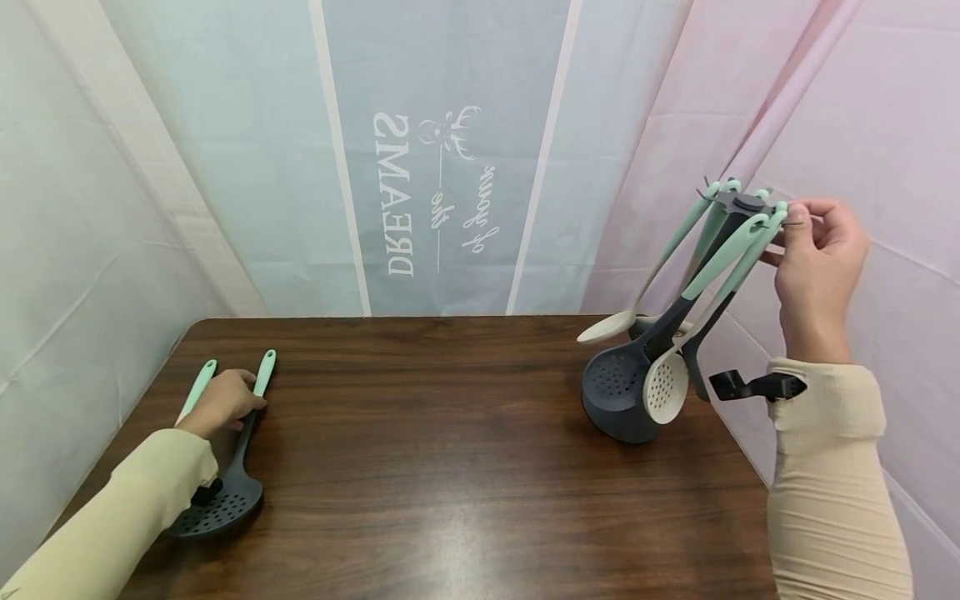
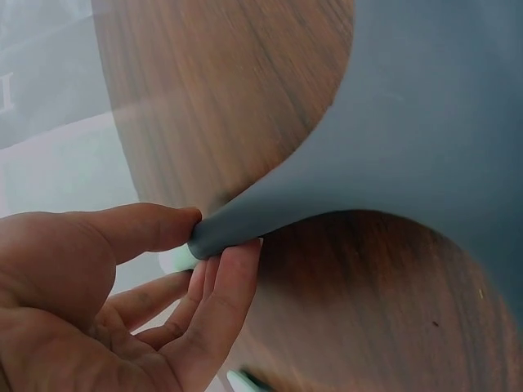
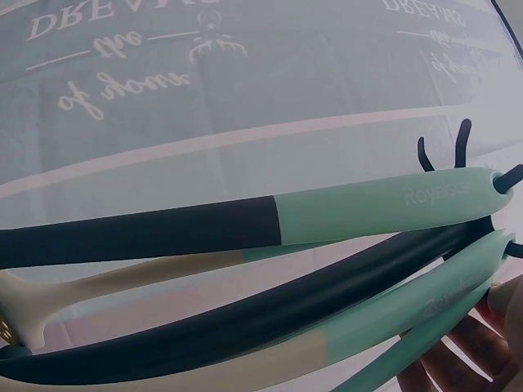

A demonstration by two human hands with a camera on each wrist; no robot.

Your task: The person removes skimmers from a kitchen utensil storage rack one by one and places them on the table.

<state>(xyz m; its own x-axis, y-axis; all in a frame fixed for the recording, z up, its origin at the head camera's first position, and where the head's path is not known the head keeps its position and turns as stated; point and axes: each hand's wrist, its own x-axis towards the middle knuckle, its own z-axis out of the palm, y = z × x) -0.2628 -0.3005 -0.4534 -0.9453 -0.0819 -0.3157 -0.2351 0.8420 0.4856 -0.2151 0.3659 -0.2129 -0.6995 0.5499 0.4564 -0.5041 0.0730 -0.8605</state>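
Thumb and fingers of my left hand (image 1: 223,400) pinch the neck of a dark grey skimmer (image 2: 319,175), just below its mint handle (image 1: 265,372). Its broad perforated head (image 1: 221,507) is low over the table, partly behind the sleeve. A second mint-handled utensil (image 1: 198,387) lies left of it, mostly hidden by the arm. At the right stands a dark utensil rack (image 1: 626,421) hung with mint-handled tools. Up at its top, my right hand (image 1: 823,250) pinches the hooked end of the rightmost mint-handled utensil (image 1: 742,268), whose lower part is dark grey.
A grey perforated ladle (image 1: 617,379), a cream slotted spoon (image 1: 666,390) and a cream spoon (image 1: 606,327) hang from the rack. Thin dark hooks (image 3: 462,143) stick out at its top. Printed cloth (image 1: 442,183) hangs behind the brown table (image 1: 450,433).
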